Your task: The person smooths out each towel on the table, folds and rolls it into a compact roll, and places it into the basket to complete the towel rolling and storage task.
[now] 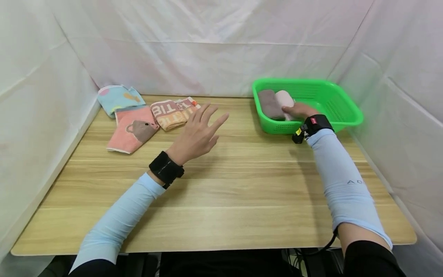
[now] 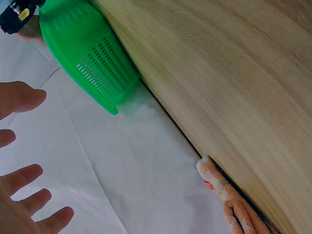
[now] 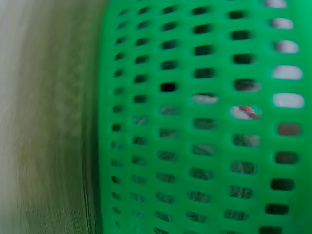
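Inside the green basket, at its left end, a grey folded towel and a pale pink folded towel lie side by side. My right hand reaches over the near rim and grips the pale pink towel; some fingers are hidden. In the right wrist view the perforated basket wall covers most of the picture. My left hand hovers over the table with fingers spread, holding nothing. Beside it lies an orange-and-brown lettered towel, with a pink bear towel and a light blue towel farther left.
The wooden table is bounded by white cloth walls at the back and both sides. The basket stands at the back right, near the rear cloth. A black cable hangs at the front edge by my right arm.
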Tool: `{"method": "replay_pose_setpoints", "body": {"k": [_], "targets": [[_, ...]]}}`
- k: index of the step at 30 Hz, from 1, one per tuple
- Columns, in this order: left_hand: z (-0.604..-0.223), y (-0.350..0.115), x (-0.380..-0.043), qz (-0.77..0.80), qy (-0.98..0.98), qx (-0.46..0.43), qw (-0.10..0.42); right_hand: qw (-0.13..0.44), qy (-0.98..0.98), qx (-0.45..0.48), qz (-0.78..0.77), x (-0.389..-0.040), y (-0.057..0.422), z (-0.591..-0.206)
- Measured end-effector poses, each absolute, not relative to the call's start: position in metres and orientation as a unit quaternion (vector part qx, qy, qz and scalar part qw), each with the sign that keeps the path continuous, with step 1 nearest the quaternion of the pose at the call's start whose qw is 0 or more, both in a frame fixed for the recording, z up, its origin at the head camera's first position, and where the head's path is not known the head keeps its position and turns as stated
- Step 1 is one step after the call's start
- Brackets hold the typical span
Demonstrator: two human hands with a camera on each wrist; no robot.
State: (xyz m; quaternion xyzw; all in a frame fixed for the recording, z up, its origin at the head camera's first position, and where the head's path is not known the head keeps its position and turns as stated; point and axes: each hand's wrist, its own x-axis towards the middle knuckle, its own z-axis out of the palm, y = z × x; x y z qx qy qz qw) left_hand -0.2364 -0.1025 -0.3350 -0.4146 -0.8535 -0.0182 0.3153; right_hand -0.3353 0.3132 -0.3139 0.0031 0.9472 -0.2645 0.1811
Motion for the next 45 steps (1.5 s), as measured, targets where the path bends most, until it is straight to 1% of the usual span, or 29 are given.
{"method": "replay_pose_setpoints", "body": {"k": [3, 5, 11, 14, 17, 20, 23, 25, 27, 29, 32, 35, 37, 42, 45], "targets": [[-0.335, -0.104, -0.238, -0.015, -0.859, -0.412, 0.303, 0.193, 0.951, -0.044, -0.236, -0.341, 0.309, -0.315], [-0.336, -0.104, -0.239, -0.013, -0.862, -0.413, 0.293, 0.198, 0.952, -0.058, -0.225, -0.343, 0.307, -0.315], [-0.34, -0.103, -0.239, -0.008, -0.862, -0.42, 0.282, 0.205, 0.957, -0.011, -0.205, -0.34, 0.308, -0.315], [-0.34, -0.104, -0.239, -0.004, -0.865, -0.42, 0.274, 0.184, 0.965, 0.01, -0.188, -0.337, 0.308, -0.311], [-0.34, -0.106, -0.239, -0.007, -0.872, -0.416, 0.257, 0.108, 0.98, 0.018, -0.163, -0.334, 0.305, -0.307], [-0.34, -0.107, -0.241, -0.01, -0.877, -0.411, 0.249, -0.008, 0.988, 0.026, -0.154, -0.329, 0.296, -0.301], [-0.34, -0.109, -0.245, -0.011, -0.882, -0.406, 0.239, -0.12, 0.978, 0.034, -0.168, -0.315, 0.279, -0.292], [-0.339, -0.112, -0.248, -0.009, -0.888, -0.399, 0.228, -0.172, 0.966, 0.022, -0.192, -0.301, 0.264, -0.285], [-0.338, -0.117, -0.251, -0.008, -0.897, -0.388, 0.213, -0.203, 0.957, -0.008, -0.208, -0.285, 0.246, -0.281], [-0.337, -0.125, -0.253, -0.008, -0.908, -0.37, 0.197, -0.202, 0.953, -0.055, -0.22, -0.27, 0.226, -0.279], [-0.333, -0.14, -0.256, -0.011, -0.922, -0.339, 0.185, -0.178, 0.943, -0.132, -0.248, -0.249, 0.196, -0.28], [-0.326, -0.153, -0.26, -0.025, -0.934, -0.314, 0.168, -0.15, 0.933, -0.177, -0.277, -0.233, 0.173, -0.282], [-0.322, -0.159, -0.266, -0.043, -0.944, -0.298, 0.135, -0.138, 0.93, -0.191, -0.282, -0.226, 0.165, -0.284], [-0.321, -0.183, -0.281, -0.069, -0.969, -0.238, 0.017, -0.106, 0.93, -0.209, -0.283, -0.223, 0.154, -0.292], [-0.329, -0.199, -0.288, -0.057, -0.973, -0.222, -0.014, -0.086, 0.928, -0.215, -0.292, -0.225, 0.15, -0.298]]}}
